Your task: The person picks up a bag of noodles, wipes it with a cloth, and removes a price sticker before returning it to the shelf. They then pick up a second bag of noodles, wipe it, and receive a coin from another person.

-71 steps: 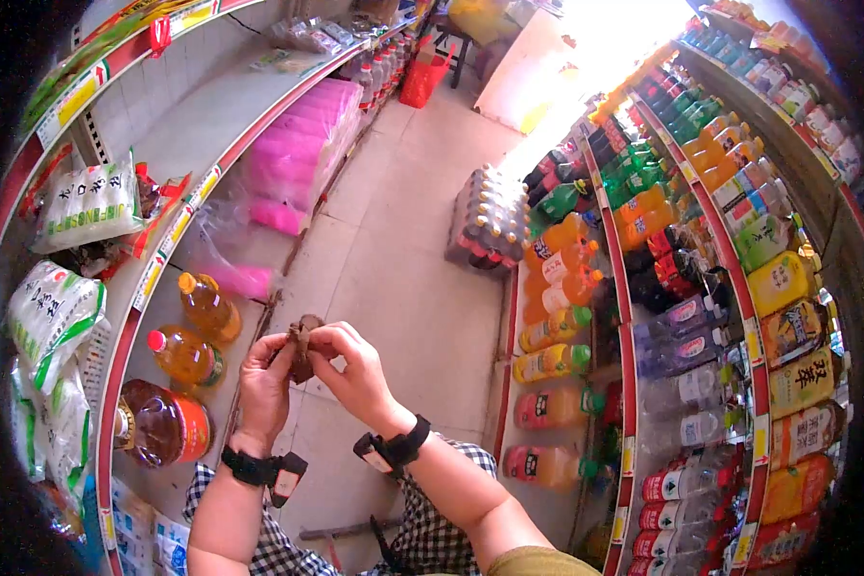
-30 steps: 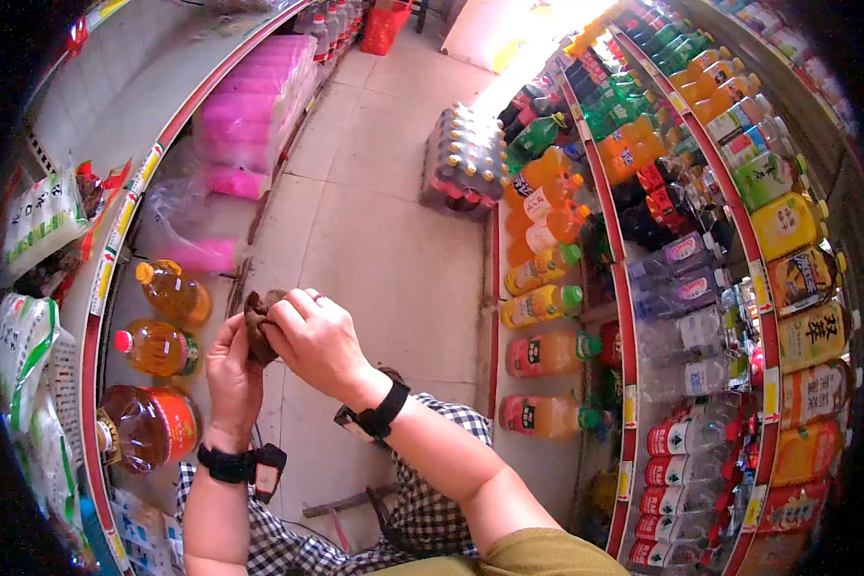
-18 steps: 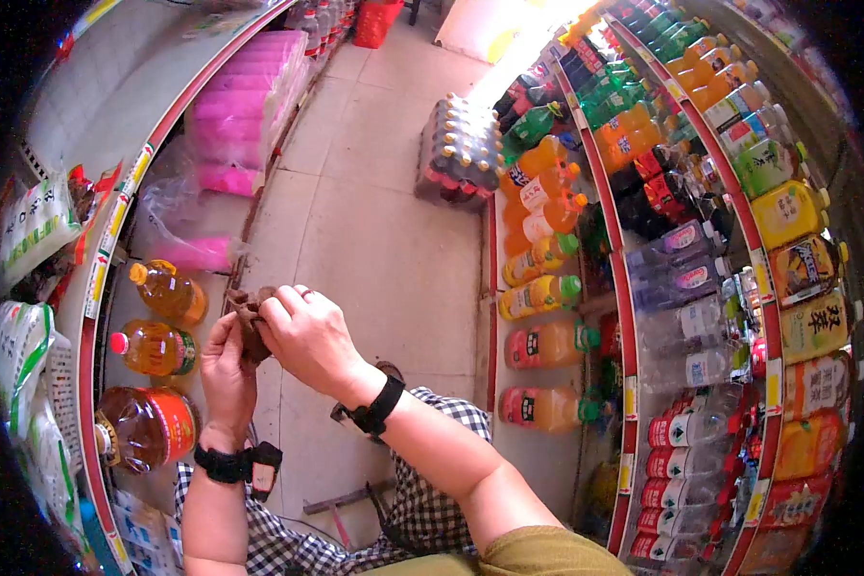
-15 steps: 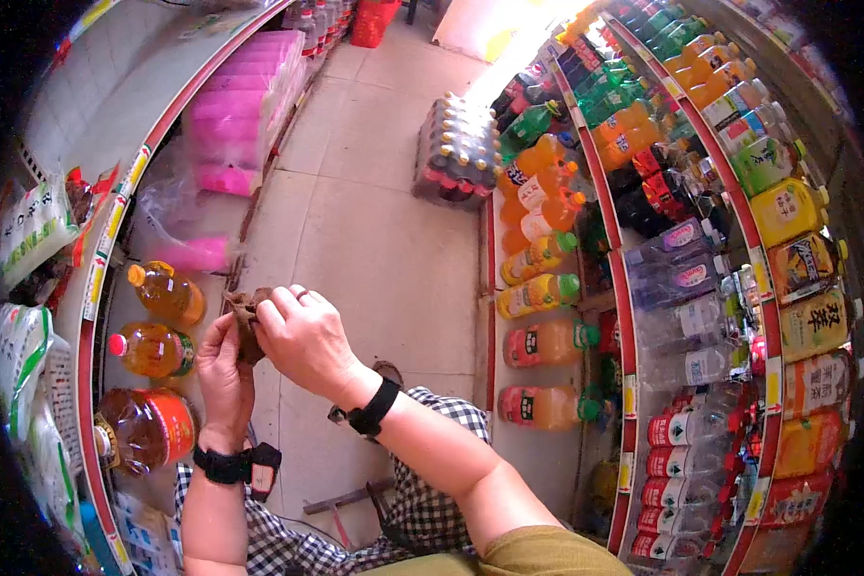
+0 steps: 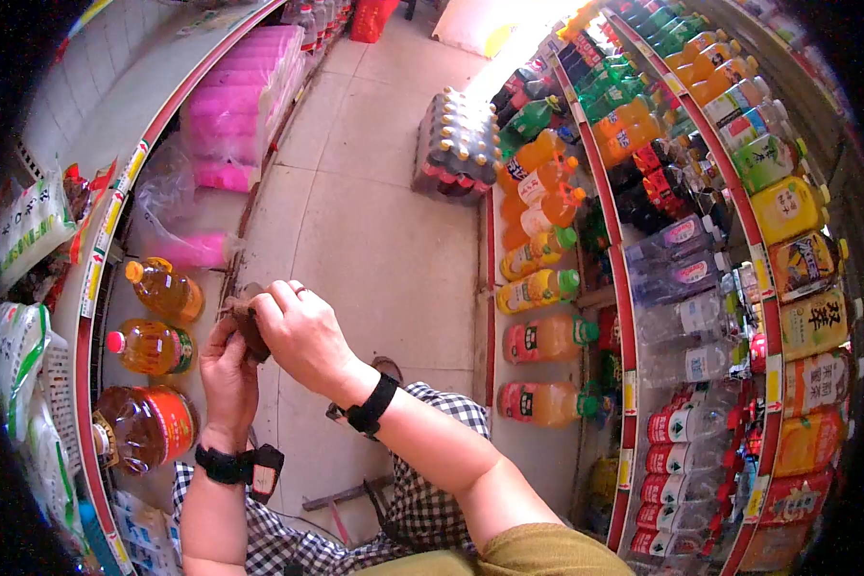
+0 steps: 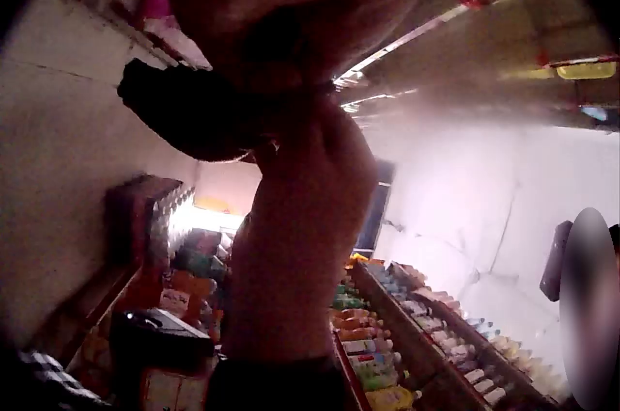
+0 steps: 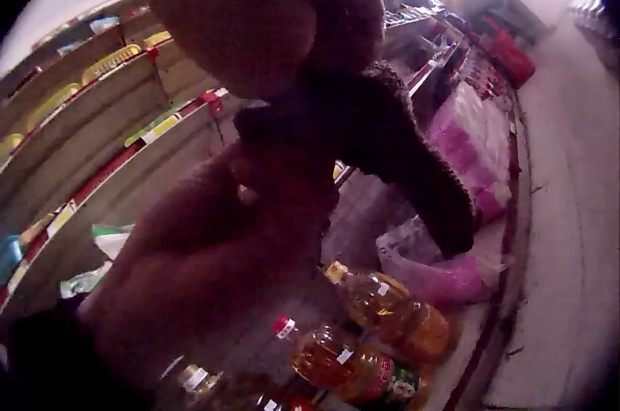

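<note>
In the head view, a small brown cloth [image 5: 252, 341] is bunched up between my two hands, over the aisle floor near the left shelf. The left hand [image 5: 227, 389] pinches it from below with thumb and fingers. My right hand [image 5: 302, 338], with a ring on one finger, grips its upper side and covers much of it. From the right wrist, the cloth [image 7: 412, 154] looks fuzzy, and one end hangs down past the fingers. It appears as a dark folded shape [image 6: 184, 110] in the left wrist view.
Cooking oil bottles [image 5: 154, 347] stand on the low left shelf, beside pink plastic-wrapped packs [image 5: 228, 115]. A shrink-wrapped bottle pack [image 5: 454, 149] sits on the aisle floor [image 5: 374, 230]. Drink bottles [image 5: 544, 343] line the right shelves. Far off is a red bag [image 5: 373, 19].
The head view has tilted down since the first frame. The right hand has turned over the cloth, covering more of it. Over the last half second, the hands and cloth shift only slightly.
</note>
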